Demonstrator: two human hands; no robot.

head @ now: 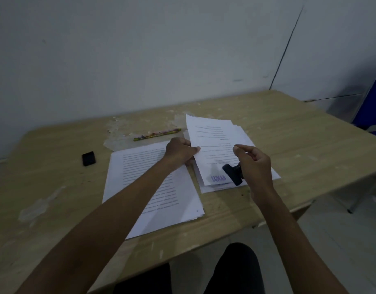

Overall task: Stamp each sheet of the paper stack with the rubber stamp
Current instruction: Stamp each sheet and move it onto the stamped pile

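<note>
Two piles of printed white sheets lie on the wooden table (55,177). The left pile (172,200) sits under my left forearm. The right pile (261,166) lies fanned out. My left hand (179,152) pinches the left edge of a sheet (212,143) that is raised above the right pile. That sheet carries a blue stamp mark (218,178) near its lower edge. My right hand (253,164) grips the black rubber stamp (232,174) in its lower fingers, just right of the mark, with the forefinger and thumb stretched out above the sheet.
A small black ink pad (88,158) sits at the left of the table. A patterned pencil (157,134) lies behind the left pile. The wall stands close behind the table. A blue chair (371,102) is at the far right. My dark-trousered legs show below the table's front edge.
</note>
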